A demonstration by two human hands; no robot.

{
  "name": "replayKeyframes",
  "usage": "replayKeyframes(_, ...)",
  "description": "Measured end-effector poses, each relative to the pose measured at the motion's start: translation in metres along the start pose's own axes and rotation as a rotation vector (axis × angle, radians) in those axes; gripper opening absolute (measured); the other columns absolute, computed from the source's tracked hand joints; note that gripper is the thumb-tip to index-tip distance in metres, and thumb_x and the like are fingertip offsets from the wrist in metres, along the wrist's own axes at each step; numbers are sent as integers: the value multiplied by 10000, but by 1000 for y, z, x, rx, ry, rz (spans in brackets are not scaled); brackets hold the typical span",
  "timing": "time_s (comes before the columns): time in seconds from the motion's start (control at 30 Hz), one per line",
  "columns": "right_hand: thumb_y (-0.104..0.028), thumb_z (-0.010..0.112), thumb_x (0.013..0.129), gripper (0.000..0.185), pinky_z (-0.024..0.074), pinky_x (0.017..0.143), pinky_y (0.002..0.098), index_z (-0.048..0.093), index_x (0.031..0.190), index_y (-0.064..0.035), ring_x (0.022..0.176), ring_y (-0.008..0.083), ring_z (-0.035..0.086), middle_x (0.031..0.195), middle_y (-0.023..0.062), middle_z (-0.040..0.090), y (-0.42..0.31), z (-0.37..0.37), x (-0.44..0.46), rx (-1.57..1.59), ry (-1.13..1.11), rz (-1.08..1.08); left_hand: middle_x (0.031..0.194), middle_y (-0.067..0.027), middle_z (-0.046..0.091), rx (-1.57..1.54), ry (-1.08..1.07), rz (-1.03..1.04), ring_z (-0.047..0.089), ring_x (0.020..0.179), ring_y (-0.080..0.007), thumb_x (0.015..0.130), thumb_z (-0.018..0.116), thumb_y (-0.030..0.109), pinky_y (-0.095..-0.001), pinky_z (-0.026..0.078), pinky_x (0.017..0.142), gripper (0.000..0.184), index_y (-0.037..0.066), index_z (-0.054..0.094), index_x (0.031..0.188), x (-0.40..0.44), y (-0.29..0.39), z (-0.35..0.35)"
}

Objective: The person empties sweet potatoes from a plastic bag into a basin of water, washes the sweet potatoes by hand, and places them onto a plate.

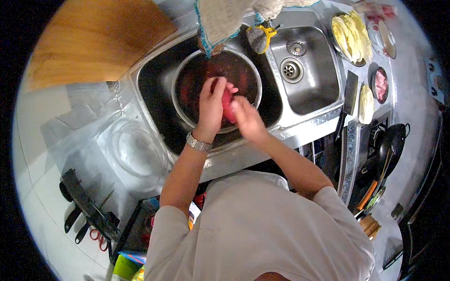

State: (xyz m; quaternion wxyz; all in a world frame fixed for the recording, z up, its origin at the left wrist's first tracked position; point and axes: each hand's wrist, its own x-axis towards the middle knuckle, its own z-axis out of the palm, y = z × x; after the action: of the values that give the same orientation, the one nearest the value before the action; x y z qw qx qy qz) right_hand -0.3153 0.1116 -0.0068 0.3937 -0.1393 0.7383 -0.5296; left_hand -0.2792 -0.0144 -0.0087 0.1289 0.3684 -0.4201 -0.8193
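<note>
Over a round metal basin (257, 77) in the left sink bowl, my left hand (212, 104) has its fingers curled around a wet-looking red piece (228, 107). What kind of thing it is does not show clearly. My right hand (248, 121) is against the lower right side of the same piece. Motion blurs its fingers, so its grip is unclear. Dark reddish liquid (192, 86) fills much of the basin below both hands. A metal watch (198, 142) is on my left wrist.
Right of the basin is a second sink bowl (309, 96). Cabbage leaves (350, 35), a cleaver (350, 92), a cabbage piece (366, 104) and a dish of pink meat (380, 85) lie further right. Cloths (222, 21) hang above. A clear lid (133, 150) is at left, near a knife rack (89, 206).
</note>
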Motion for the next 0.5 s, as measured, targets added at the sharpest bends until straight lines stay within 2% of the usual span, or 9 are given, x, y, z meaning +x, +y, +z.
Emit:
replayKeyframes(0.03, -553, 382, 996, 541, 419, 474, 253, 572, 1042, -49, 558, 138, 548, 751, 42, 594, 0, -2, 9, 242, -24, 148, 965, -99, 649, 2, 4, 1, 635, 897, -179, 986, 551, 227, -317, 510, 841, 232, 23, 550, 1097, -2, -1, 2)
replayKeyframes(0.1, -646, 352, 962, 592, 248, 353, 229, 569, 895, -100, 412, 92, 409, 624, 23, 530, -19, -5, 18, 573, 16, 534, 1112, -145, 633, -104, -73, 75, 627, 1034, -278, 1005, 494, 209, -392, 502, 935, 361, 41, 420, 1315, -4, -3, 11)
replayKeyframes(0.13, -677, 350, 943, 613, 177, 321, 243, 561, 811, -117, 340, 94, 306, 538, 4, 471, -33, -6, 17, 641, -17, 568, 1300, -168, 538, -115, -176, 48, 576, 1143, -300, 974, 522, 130, -407, 456, 1009, 649, 96, 140, 1496, -4, -8, 6)
replayKeyframes(0.17, -677, 350, 943, 613, 177, 321, 243, 561, 811, -117, 340, 94, 306, 538, 4, 471, -28, -12, 18, 642, -15, 566, 1300, -168, 538, -114, -178, 48, 576, 1143, -300, 974, 522, 130, -407, 456, 1009, 649, 96, 140, 1496, -9, -8, 7)
replayKeyframes(0.23, -693, 336, 939, 598, 257, 345, 236, 559, 781, -161, 381, 84, 340, 540, -29, 452, -12, -26, 23, 796, -357, 458, 1400, -165, 439, 143, -275, 200, 516, 1220, -289, 920, 575, 70, -404, 417, 1040, 877, 155, -47, 1533, -26, -3, 12)
replayKeyframes(0.27, -710, 305, 934, 617, 151, 307, 259, 507, 704, -174, 310, 83, 240, 454, -60, 354, -24, -18, 22, 767, -189, 539, 1459, -166, 355, 116, -343, 168, 453, 1275, -280, 871, 610, 20, -395, 385, 1061, 1025, 192, -165, 1520, -31, 3, 13)
replayKeyframes(0.4, -712, 294, 935, 631, 172, 317, 254, 513, 686, -175, 326, 82, 266, 459, -48, 375, -23, -17, 20, 753, -222, 545, 1445, -167, 369, 112, -403, 149, 439, 1284, -274, 871, 603, -2, -391, 374, 1069, 1009, 196, -138, 1526, -33, 5, 8)
replayKeyframes(0.5, -707, 285, 939, 636, 180, 316, 261, 509, 675, -174, 326, 92, 271, 463, -43, 389, -26, -10, 18, 698, -216, 557, 1424, -159, 391, 124, -269, 216, 467, 1246, -254, 909, 573, 22, -376, 390, 1053, 909, 160, -71, 1536, -36, 0, 12)
